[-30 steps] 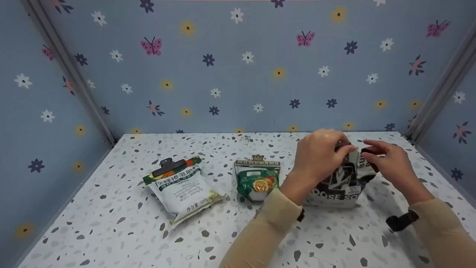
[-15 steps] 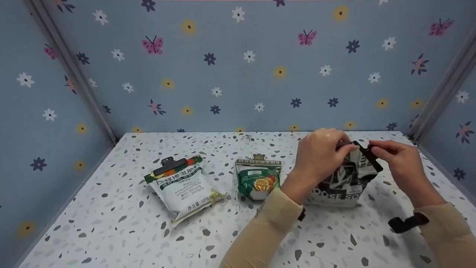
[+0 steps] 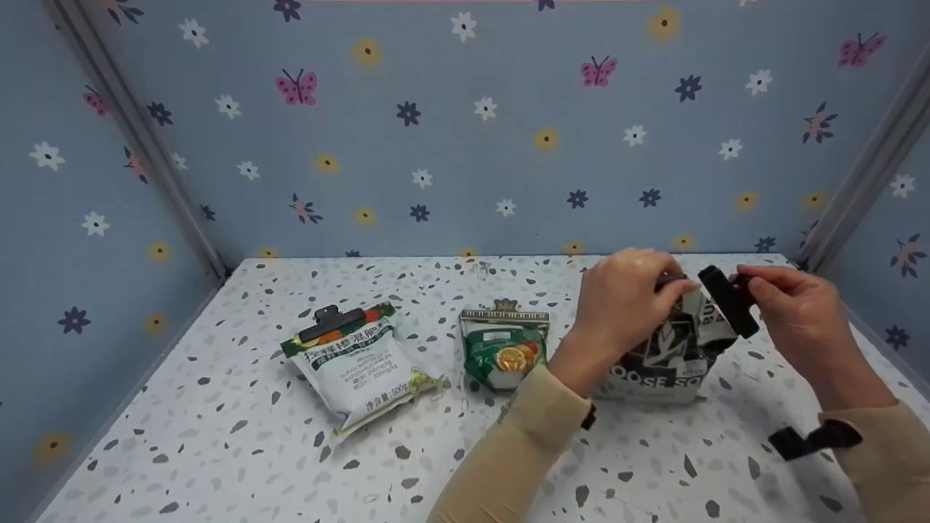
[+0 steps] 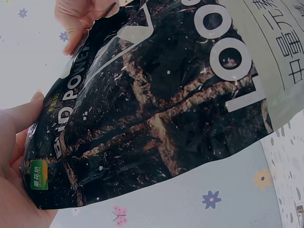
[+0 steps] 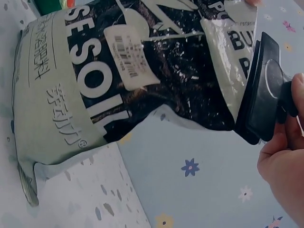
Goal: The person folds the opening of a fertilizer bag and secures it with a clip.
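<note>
In the head view a black and pale green bag of loose soil [image 3: 665,356] stands upright on the table's right side. My left hand [image 3: 625,294] grips its top edge; in the left wrist view, the left hand's fingers and thumb [image 4: 16,114] hold the bag's upper corner. My right hand [image 3: 803,312] pinches the handles of a black clip [image 3: 729,301], its long bar slanting beside the bag's upper right corner. In the right wrist view the clip [image 5: 261,90] lies along the bag's printed top edge, overlapping the corner.
Left on the speckled table [image 3: 240,465] lies a white bag [image 3: 367,370] with a black clip [image 3: 330,323] on its top. A small green bag [image 3: 505,359] with a gold clip [image 3: 503,312] sits mid-table. A blue flowered wall [image 3: 465,145] stands behind.
My right hand has drawn the black clip up and to the right, off the bag's top right part toward its corner. The left hand keeps its hold on the bag.
</note>
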The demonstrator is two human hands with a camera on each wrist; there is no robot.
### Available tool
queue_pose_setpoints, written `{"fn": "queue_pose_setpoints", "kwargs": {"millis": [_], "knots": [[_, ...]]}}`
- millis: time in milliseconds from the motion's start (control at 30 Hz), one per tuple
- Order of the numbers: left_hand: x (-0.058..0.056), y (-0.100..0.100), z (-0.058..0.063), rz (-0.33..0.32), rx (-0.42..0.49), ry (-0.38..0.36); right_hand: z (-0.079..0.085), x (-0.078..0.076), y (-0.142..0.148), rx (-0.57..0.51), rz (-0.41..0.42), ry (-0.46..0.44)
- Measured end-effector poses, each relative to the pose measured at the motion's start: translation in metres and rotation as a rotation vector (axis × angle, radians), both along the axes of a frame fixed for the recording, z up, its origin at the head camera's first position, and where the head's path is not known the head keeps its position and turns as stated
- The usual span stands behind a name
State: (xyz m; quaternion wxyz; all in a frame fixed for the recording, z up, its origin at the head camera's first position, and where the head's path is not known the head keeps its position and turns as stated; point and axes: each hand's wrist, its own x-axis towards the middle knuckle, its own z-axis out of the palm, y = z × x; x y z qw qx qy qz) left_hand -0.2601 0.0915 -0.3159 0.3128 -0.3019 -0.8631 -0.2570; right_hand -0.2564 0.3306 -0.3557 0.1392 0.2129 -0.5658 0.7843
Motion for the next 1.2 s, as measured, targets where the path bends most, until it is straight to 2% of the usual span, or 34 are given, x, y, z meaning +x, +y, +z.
{"fn": "queue_pose_setpoints", "kwargs": {"millis": [133,467,800,1200], "knots": [[0.000,0.000,0.001,-0.005,-0.002,0.005,0.004,0.002,-0.002,0.003,0.021,0.027],[-0.001,0.000,0.000,0.000,-0.006,-0.008,0.007,0.008,-0.009,0.081,-0.005,0.029],[-0.002,0.000,0.000,0.004,0.005,-0.009,0.005,0.006,-0.011,0.092,0.080,0.128],[-0.001,0.000,0.002,-0.011,-0.001,-0.025,0.009,0.004,-0.011,0.036,0.030,0.144]]}}
